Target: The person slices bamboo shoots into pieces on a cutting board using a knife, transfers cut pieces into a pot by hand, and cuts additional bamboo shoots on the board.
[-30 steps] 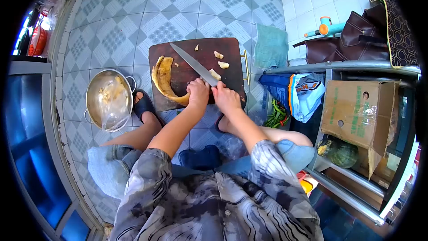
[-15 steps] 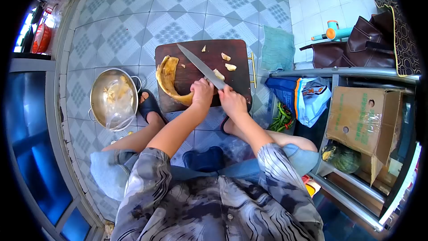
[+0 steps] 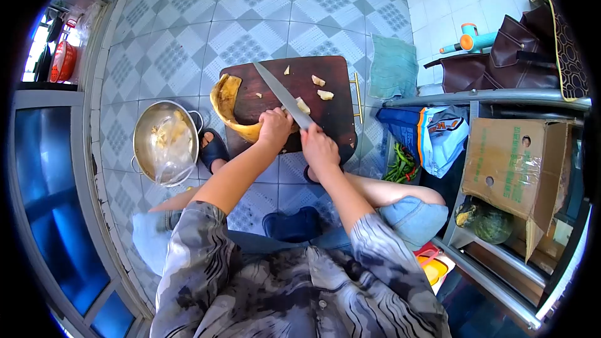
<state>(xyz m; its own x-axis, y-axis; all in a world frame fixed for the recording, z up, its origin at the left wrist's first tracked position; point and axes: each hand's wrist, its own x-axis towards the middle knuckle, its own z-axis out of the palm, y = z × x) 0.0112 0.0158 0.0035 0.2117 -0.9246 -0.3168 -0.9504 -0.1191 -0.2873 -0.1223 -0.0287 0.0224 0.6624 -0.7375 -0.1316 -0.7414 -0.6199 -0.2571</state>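
Observation:
My right hand (image 3: 320,150) is closed round the handle of a large kitchen knife (image 3: 280,94), its blade slanting to the far left over a dark red-brown cutting board (image 3: 322,116). Left of the blade, my left hand (image 3: 275,125) grips the near end of a thick, curved, yellow-brown piece of food (image 3: 227,101); I cannot make out its kind. This piece bends round the board's left side, partly past its edge. A pale cut chunk (image 3: 303,105) lies against the blade's right side. Several smaller chunks (image 3: 325,95) are scattered on the board's right half.
On the tiled floor at left stands a two-handled metal pot (image 3: 141,153) with pale pieces and a clear plastic bag (image 3: 173,161). To the right are green chillies (image 3: 400,166), a blue-and-white bag (image 3: 440,144), and a metal rack (image 3: 476,97) holding a cardboard box (image 3: 504,159).
The curved piece has shifted left with my left hand and overhangs the board's edge more. My right hand and the knife handle have moved slightly left and nearer to me.

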